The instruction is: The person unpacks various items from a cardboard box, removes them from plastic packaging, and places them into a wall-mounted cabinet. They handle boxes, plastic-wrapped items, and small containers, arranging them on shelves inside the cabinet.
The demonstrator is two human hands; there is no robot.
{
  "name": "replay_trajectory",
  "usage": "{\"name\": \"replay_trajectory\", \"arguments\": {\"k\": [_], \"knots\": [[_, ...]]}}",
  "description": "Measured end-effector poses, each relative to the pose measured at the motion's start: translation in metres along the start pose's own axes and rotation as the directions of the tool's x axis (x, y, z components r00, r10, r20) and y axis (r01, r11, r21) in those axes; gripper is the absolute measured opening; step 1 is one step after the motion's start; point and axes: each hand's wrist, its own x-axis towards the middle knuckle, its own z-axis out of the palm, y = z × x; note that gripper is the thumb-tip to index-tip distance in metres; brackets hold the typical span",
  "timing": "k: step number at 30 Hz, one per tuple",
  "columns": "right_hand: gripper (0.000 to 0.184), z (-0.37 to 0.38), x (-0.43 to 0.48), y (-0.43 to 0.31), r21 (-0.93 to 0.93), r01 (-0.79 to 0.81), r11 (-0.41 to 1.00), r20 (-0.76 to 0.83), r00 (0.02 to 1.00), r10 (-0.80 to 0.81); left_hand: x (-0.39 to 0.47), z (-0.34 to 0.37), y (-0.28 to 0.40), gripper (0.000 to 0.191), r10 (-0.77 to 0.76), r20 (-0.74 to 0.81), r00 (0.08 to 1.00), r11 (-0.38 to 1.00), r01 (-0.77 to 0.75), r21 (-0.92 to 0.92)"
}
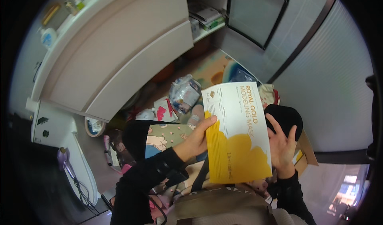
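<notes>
My left hand grips the left edge of a flat white-and-yellow cosmetic mask packet, thumb on its front face. The packet bears large gold writing that runs sideways from where I look. Close to its right edge is my right hand, palm up with the fingers spread. Part of that hand passes behind the packet, so I cannot tell whether it touches it. Below lie my lap, covered by a green patterned cloth, and my dark-clad knees. An open cardboard box stands beyond my right hand, with something yellow and white inside.
On the floor ahead are a plastic-wrapped bundle and a white-and-pink packet. White drawers rise at the left, and a purple hair dryer hangs nearby. A framed cabinet door stands open ahead. Ribbed glass borders the right.
</notes>
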Motion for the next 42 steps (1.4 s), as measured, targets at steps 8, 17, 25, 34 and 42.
{"name": "replay_trajectory", "arguments": {"k": [8, 17, 25, 34, 42], "knots": [[0.093, -0.003, 0.054, 0.015, -0.454, -0.253, 0.854, -0.200, 0.963, 0.179, 0.018, -0.001, 0.016, 0.073, 0.082, -0.121, 0.989, 0.901, -0.022, 0.433], [0.089, -0.015, 0.141, 0.014, -0.561, -0.117, 0.819, -0.059, 0.993, 0.101, 0.042, -0.003, 0.057, 0.070, 0.367, -0.146, 0.919, 0.786, -0.222, 0.577], [0.090, -0.024, 0.176, -0.006, -0.241, -0.170, 0.955, -0.129, 0.981, 0.142, 0.048, 0.000, 0.056, 0.059, 0.226, -0.285, 0.932, 0.859, -0.053, 0.510], [0.108, -0.027, 0.182, -0.018, -0.486, -0.050, 0.872, -0.135, 0.991, -0.018, 0.071, -0.006, 0.060, 0.065, 0.176, -0.229, 0.957, 0.852, -0.031, 0.523], [0.097, -0.029, 0.212, -0.052, -0.295, -0.174, 0.939, -0.280, 0.956, 0.089, 0.077, -0.013, 0.048, 0.062, -0.031, -0.200, 0.979, 0.970, 0.078, 0.231]]}}
